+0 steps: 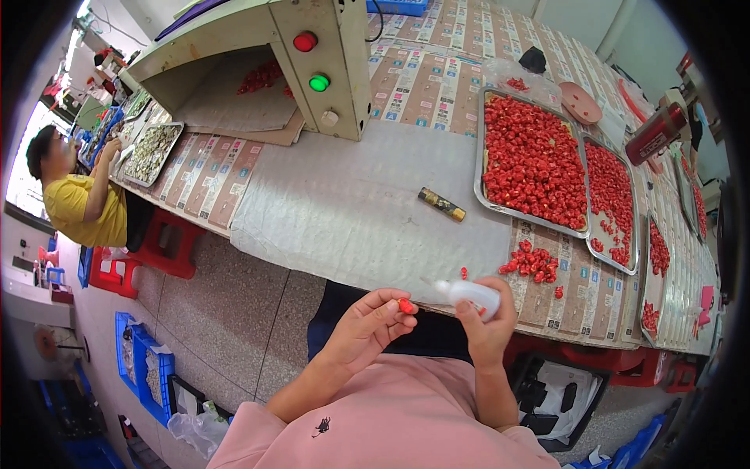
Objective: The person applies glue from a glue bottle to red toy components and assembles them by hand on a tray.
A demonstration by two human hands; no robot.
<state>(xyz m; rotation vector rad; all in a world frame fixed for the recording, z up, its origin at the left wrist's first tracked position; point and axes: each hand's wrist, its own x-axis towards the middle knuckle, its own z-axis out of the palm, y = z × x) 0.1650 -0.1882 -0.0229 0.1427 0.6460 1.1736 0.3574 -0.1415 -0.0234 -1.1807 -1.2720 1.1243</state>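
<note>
The left hand (367, 324) pinches 1 small red piece (405, 306) at its fingertips, and the right hand (486, 320) is closed around a small white squeeze bottle (469, 294) whose nozzle points toward that piece, both held above the tabletop (351, 203) edge. By the look of it the work is early: a small pile of red pieces (533, 262) lies just ahead, and 2 metal trays (478, 168) beyond hold many more.

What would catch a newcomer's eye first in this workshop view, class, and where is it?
The metal trays heaped with small red pieces along the right of the table stand out first. Up close, the left hand pinches one red piece while the right hand holds a small white bottle. A machine with red and green buttons sits at the top.
</note>
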